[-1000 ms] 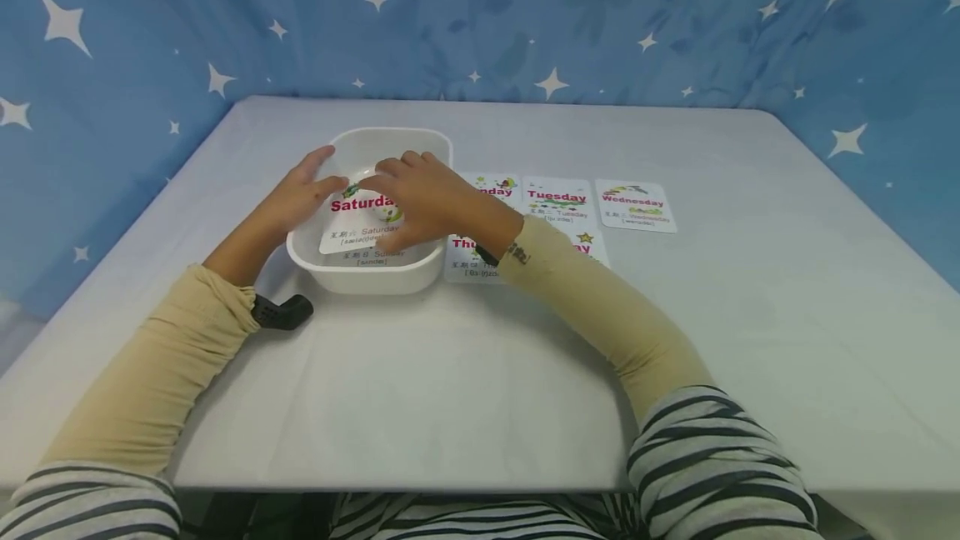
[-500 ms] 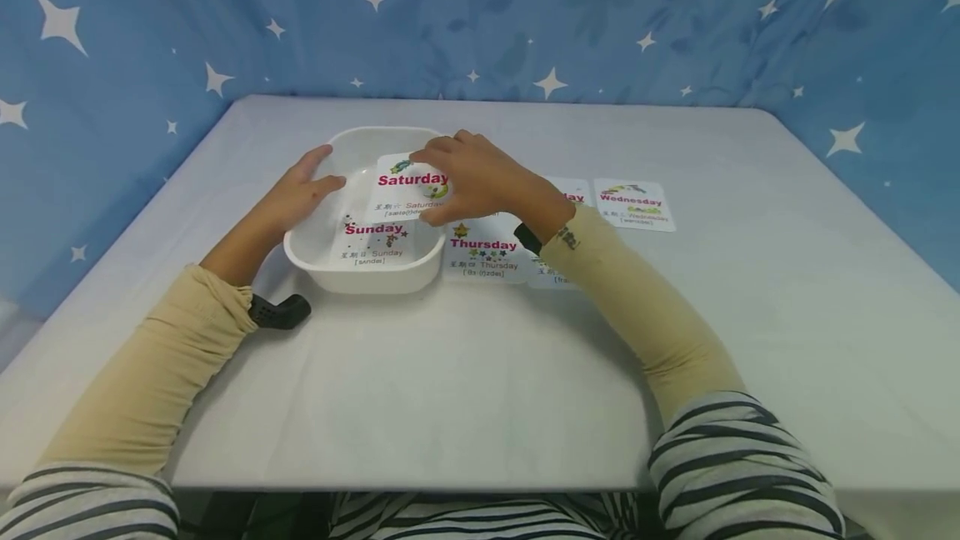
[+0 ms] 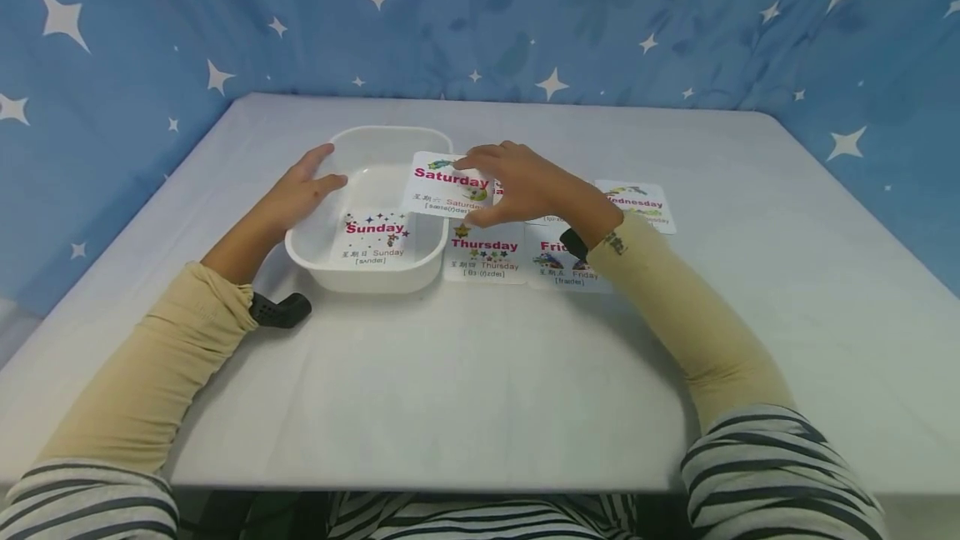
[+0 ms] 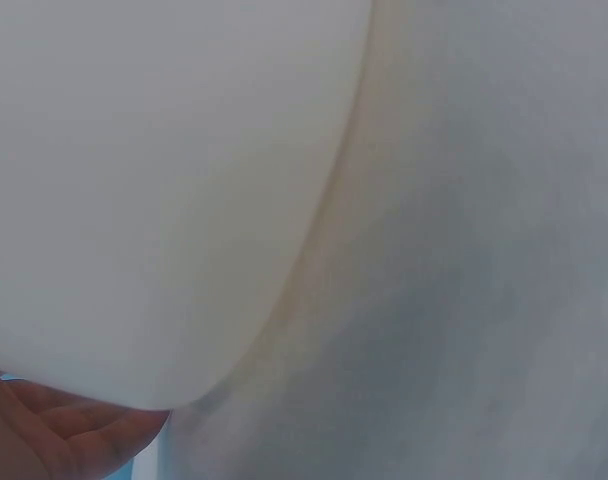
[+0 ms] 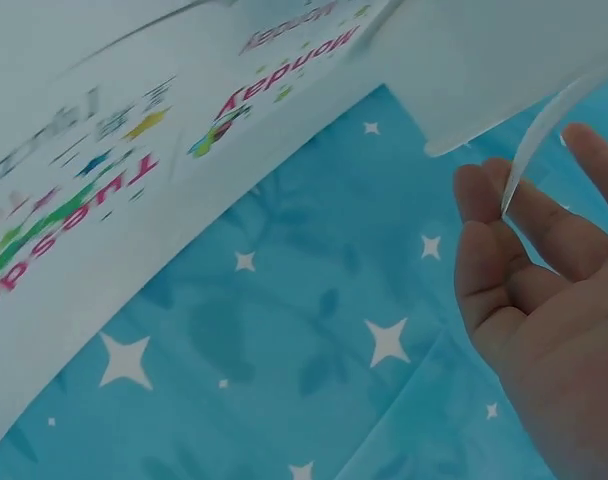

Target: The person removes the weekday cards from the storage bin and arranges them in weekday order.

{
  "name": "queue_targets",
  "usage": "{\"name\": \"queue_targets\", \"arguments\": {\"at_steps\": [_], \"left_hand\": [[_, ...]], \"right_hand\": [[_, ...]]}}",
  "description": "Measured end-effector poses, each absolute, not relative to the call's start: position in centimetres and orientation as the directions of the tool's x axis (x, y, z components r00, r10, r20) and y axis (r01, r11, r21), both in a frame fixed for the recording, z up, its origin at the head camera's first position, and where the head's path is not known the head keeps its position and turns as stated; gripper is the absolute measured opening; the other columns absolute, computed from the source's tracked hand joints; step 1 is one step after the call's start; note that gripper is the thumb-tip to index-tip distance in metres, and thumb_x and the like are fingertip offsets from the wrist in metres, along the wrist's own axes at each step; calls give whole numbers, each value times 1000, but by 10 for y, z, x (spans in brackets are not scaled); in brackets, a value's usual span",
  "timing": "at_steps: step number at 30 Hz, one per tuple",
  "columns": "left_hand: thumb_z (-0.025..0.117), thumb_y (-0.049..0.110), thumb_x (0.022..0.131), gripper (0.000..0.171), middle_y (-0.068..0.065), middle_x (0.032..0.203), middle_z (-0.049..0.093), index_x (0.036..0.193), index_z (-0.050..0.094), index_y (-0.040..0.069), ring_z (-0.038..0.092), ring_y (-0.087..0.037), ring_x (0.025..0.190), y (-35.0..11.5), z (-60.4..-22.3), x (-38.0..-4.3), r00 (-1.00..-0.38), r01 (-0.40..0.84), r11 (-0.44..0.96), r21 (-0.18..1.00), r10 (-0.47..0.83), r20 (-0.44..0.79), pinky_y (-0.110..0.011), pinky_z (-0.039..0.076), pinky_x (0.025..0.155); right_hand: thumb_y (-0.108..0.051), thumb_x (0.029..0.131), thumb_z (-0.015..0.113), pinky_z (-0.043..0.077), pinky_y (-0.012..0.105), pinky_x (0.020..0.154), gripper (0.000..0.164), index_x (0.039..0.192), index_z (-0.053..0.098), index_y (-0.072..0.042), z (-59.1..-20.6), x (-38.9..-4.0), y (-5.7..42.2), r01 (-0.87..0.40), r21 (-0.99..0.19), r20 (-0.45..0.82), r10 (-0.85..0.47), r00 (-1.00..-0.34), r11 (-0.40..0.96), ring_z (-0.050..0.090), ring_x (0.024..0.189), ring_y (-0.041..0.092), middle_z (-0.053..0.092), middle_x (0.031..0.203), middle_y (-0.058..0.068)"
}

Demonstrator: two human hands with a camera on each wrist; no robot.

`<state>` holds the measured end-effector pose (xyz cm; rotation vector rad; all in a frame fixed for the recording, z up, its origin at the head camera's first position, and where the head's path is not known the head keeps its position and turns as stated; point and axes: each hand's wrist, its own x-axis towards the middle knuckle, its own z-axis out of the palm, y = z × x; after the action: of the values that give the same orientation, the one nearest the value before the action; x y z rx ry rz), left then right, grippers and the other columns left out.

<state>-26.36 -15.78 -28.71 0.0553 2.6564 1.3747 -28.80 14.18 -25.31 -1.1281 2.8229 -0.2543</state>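
Observation:
My right hand [image 3: 522,183] holds the white Saturday card [image 3: 442,184] by its right part, raised over the basin's right rim. In the right wrist view that card is a thin curved edge [image 5: 529,150] between the fingers. My left hand [image 3: 302,192] grips the left side of a white plastic basin [image 3: 367,279], its thumb reaching over the rim. The left wrist view shows its fingers [image 4: 94,435] against the basin's outer wall. Inside the basin lies a Sunday card [image 3: 372,237]. On the table to the right, the Thursday card [image 3: 484,257] and Friday card [image 3: 551,261] sit side by side.
Behind them lies a Wednesday card [image 3: 641,205]. Monday [image 5: 284,75] and Tuesday [image 5: 74,215] cards show in the right wrist view, largely covered by my right hand in the head view. A white cloth covers the table [image 3: 420,390]; a starry blue curtain [image 3: 495,15] hangs behind.
My right hand has lifted the Saturday card and carried it rightward from inside the basin to above its right rim, uncovering the Sunday card. The left hand has stayed put.

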Motion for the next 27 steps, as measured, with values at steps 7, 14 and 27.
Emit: {"name": "queue_targets", "arguments": {"at_steps": [7, 14, 27], "left_hand": [[39, 31, 96, 68, -10, 154, -5, 148, -3, 17, 4, -36, 140, -158, -289, -265, -989, -28, 579, 815, 101, -106, -56, 12, 111], [38, 31, 96, 68, -9, 154, -6, 148, -3, 16, 0, -35, 141, -159, -289, -264, -990, -25, 588, 808, 99, -103, -57, 7, 111], [38, 33, 96, 69, -10, 154, -6, 148, -3, 16, 0, -35, 141, -161, -290, -265, -988, -16, 586, 810, 115, -102, -57, 7, 111]], "right_hand": [[-48, 76, 63, 31, 54, 104, 74, 140, 35, -24, -256, -285, 174, -633, -199, -81, -657, -750, 748, 32, 131, 30, 29, 149, 3], [-43, 78, 66, 42, 52, 95, 77, 143, 30, -23, -251, -275, 221, -542, -172, -142, -565, -813, 822, 41, 122, 31, 22, 151, 5], [-25, 70, 77, 42, 56, 92, 75, 136, 41, -18, -257, -233, 317, -451, -148, -193, -473, -859, 880, 42, 121, 33, 39, 141, 12]]}}
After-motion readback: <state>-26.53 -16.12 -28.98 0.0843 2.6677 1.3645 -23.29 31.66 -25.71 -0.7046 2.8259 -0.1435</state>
